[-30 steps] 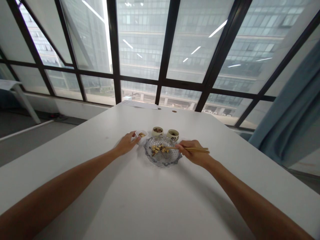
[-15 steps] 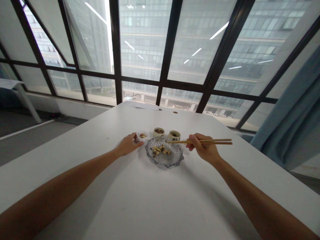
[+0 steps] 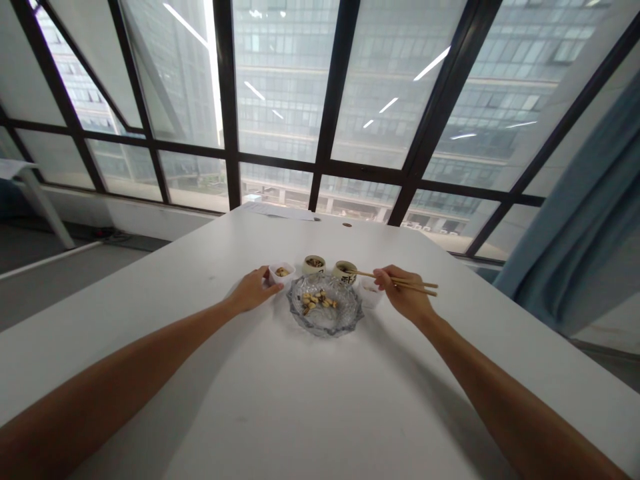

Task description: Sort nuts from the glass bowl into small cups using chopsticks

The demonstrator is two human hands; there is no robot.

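The right hand [image 3: 400,287] is gripping a pair of wooden chopsticks [image 3: 423,283], whose front ends are pointing left over the mouth of the lettered cup [image 3: 346,277]. Working well here is, in my judgement, calling for a light, even pinch and tips staying aligned, dipping inside the rim rather than knocking it. Whether the tips are holding anything is too small to tell. The wrist is best staying high, since the hand is hovering close above a small white bowl on the right [image 3: 370,297]. The faceted glass dish [image 3: 350,315] is sitting nearer the person, with pale yellowish pieces [image 3: 320,301] clustering toward its far left; a sleeve of air above its scalloped rim is probably worth keeping.

In pose, the right forearm is slanting in from the lower right, thumb and fingers closing on the sticks and their back ends sticking out to the right. The left hand [image 3: 255,290] is clasping the left bowl [image 3: 281,279] between fingers and thumb, its arm stretching across the white surface [image 3: 320,407]; how firmly it is pressing, I cannot tell. A second cup [image 3: 314,267] is standing between that bowl and the lettered cup.
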